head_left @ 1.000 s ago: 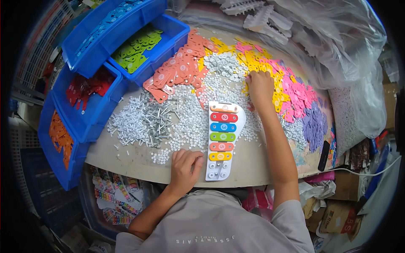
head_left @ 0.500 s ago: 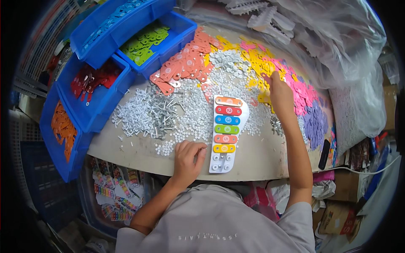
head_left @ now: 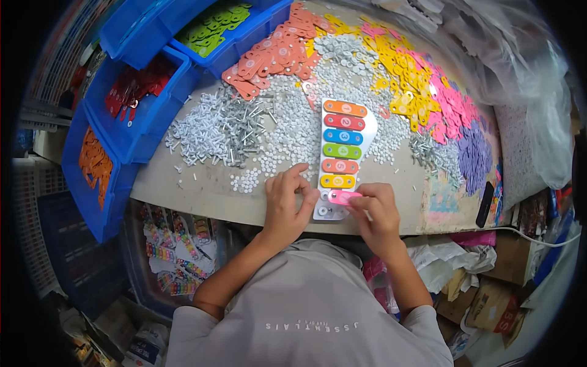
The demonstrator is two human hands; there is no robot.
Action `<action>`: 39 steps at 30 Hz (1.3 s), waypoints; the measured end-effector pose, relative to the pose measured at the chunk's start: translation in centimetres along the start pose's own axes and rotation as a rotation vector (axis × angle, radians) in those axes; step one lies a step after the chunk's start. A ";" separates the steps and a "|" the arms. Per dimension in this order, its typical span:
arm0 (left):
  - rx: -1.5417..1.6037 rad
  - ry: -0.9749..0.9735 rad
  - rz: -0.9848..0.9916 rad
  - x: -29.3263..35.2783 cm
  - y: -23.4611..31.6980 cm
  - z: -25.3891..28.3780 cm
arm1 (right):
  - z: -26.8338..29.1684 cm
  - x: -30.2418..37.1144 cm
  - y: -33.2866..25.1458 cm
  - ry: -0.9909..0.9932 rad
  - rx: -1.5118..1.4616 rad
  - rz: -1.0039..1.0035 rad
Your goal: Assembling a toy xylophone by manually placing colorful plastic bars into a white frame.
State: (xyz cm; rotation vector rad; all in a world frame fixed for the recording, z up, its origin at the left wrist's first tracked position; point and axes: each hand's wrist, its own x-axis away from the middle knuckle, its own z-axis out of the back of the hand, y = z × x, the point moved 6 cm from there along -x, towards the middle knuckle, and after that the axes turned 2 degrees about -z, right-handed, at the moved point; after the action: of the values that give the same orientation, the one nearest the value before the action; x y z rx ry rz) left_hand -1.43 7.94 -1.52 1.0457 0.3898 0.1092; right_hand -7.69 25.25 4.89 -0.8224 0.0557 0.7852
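Note:
A white, curved-edged board [head_left: 371,128] lies on the table in front of me, a column of coloured strips fixed across it, the lowest one yellow [head_left: 337,181]. Just below that yellow strip, my right hand [head_left: 380,219] pinches a pink plastic strip [head_left: 338,196] by its right end. The strip's left end rests over the white pegs near the board's bottom. My left hand [head_left: 283,205] is at the board's left edge, its fingers and thumb apart and the thumb tip close to the edge. It holds nothing that I can see.
White rivets [head_left: 195,131] and metal pins [head_left: 247,122] are heaped at left, with small white caps [head_left: 287,134] mid-table. Loose coral [head_left: 275,52], yellow [head_left: 403,70], pink [head_left: 452,101] and purple strips [head_left: 474,153] spread behind. Blue bins [head_left: 137,150] stand left; clear plastic sheeting [head_left: 520,79] hangs right.
My right hand has come back from the yellow and pink piles to the board and now holds a pink strip. The left hand has opened beside the board. The whole view has shifted slightly.

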 end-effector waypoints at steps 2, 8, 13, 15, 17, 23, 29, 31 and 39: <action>-0.016 -0.021 0.005 -0.1 0.2 -0.1 | -1.1 0.5 -0.2 -0.020 0.004 0.043; -0.073 -0.051 0.009 -0.2 0.3 -0.6 | -1.6 0.7 0.0 -0.048 0.105 0.059; -0.086 -0.092 0.063 -0.6 0.5 -0.8 | -1.1 1.5 1.0 -0.041 0.127 -0.009; -0.057 -0.094 0.070 -0.9 0.6 -1.0 | -1.1 2.4 1.6 -0.022 0.127 -0.027; -0.044 -0.100 0.047 -1.0 0.6 -1.3 | -1.2 3.2 1.9 0.000 0.144 -0.010; -0.004 -0.100 0.036 0.3 -0.5 -0.7 | -0.1 4.0 2.0 0.068 0.236 0.067; -0.089 -0.080 0.031 -0.1 -0.2 -1.0 | 1.6 4.2 2.4 0.068 0.258 0.035; -0.082 -0.084 0.025 -0.6 0.3 -1.4 | 0.8 4.4 1.9 0.030 0.249 0.058; -0.080 -0.070 0.069 -0.1 -0.1 -1.3 | -1.5 4.8 1.7 0.012 0.150 0.077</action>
State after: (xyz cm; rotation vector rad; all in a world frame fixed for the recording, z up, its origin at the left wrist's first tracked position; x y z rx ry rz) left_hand -1.97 8.91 -2.18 0.9816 0.2838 0.1487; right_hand -4.96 27.92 1.15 -0.6857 0.1557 0.8382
